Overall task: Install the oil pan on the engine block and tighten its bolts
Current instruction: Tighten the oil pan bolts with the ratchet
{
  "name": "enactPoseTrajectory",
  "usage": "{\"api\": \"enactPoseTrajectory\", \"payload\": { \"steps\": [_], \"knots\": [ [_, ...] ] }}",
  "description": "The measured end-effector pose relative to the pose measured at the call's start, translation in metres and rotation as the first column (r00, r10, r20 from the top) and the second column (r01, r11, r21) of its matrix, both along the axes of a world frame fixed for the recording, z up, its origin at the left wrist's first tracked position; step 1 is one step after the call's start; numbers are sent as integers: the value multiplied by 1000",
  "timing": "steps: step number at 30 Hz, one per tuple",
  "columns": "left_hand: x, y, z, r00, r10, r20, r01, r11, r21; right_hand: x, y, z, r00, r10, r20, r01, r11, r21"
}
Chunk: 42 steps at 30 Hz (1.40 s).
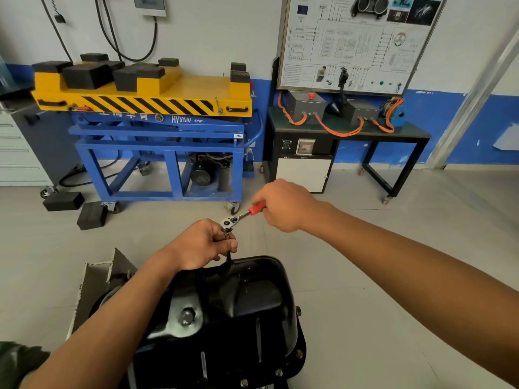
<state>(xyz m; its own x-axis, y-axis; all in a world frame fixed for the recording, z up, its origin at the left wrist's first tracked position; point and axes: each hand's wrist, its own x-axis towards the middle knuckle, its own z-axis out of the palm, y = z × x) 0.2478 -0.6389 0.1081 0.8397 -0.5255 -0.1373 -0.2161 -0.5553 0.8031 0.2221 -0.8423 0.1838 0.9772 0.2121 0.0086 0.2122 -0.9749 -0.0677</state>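
Gripping the red handle of a ratchet wrench (243, 214) with the right hand (283, 204), fingers curled fully round the grip, handle angled up and to the right from the ratchet head. Pinching the extension bar (229, 255) just under that head with the left hand (200, 244), thumb and fingers closed on the shaft, forearm reaching across the oil pan (238, 304). Running straight down from the head to the far rim of the pan, tip lost against the dark flange, so cannot tell which bolt is engaged. Lying sump-up at bottom centre, glossy black, with a drain plug (186, 317) on the left shoulder. Seated along the right and near flange, several flange bolts (299, 353), heads showing. Peeking out at the pan's left edge, grey metal (95, 279), partly covered by the left forearm; cannot tell whether engine block or stand.

Further back on the grey tiled floor (365, 276): a blue wheeled lift table (196, 88) with a yellow hazard-striped top, black rubber pads (84, 75) stacked on it, two loose blocks (63, 200) on the floor by its left caster. To its right, against the blue-and-white wall, a black bench (393, 136) carrying grey boxes joined by orange cables, and above it a wiring-diagram training board (359, 43).
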Motion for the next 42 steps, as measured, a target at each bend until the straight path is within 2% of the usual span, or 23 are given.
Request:
{"api": "enactPoseTrajectory", "payload": {
  "steps": [2, 8, 13, 15, 18, 21, 25, 30, 33, 38, 40, 42],
  "knots": [
    [0, 0, 0, 1000, 2, 0, -2, 1000, 4, 2, -3, -8, 999, 24, 34, -26, 998, 57],
    [0, -1, -2, 1000, 17, 16, -17, 1000, 1, -3, -6, -21, 994, 48, 97, -53, 997, 51],
    [0, -2, -3, 999, 27, 28, -27, 1000, 0, -24, -2, -9, 999, 26, 32, -27, 999, 19],
    [0, -3, -3, 999, 29, 31, -29, 1000, 2, -35, 6, -1, 998, 51, -42, -50, 999, 19],
    [-3, -3, 0, 999, -10, 53, 9, 1000, 24, -47, 30, 0, 982, 114, -151, -99, 989, 109],
    [-1, 1, 1, 995, -1, 101, -4, 999, 43, -45, 58, -9, 980, 140, -142, -106, 968, 228],
    [3, 9, 2, 973, -62, 223, 36, 992, 120, -33, 79, -18, 979, 97, -177, -27, 932, 362],
    [3, 11, -4, 979, 87, 184, -85, 996, -20, -31, 72, -18, 966, 100, -239, 2, 919, 394],
    [3, 6, -5, 991, 60, 123, -54, 997, -53, -29, 56, -10, 948, 120, -295, -23, 949, 313],
    [8, 2, -9, 998, 0, 63, 4, 998, -65, -25, 23, 11, 947, 85, -310, -97, 995, -24],
    [9, 1, -10, 999, -5, 52, 8, 998, -56, -22, 14, 15, 981, 32, -191, -64, 985, -162],
    [8, 1, -9, 999, -7, 34, 9, 998, -59, -16, 13, 11, 999, -25, -37, 17, 981, -195]
  ]
}}
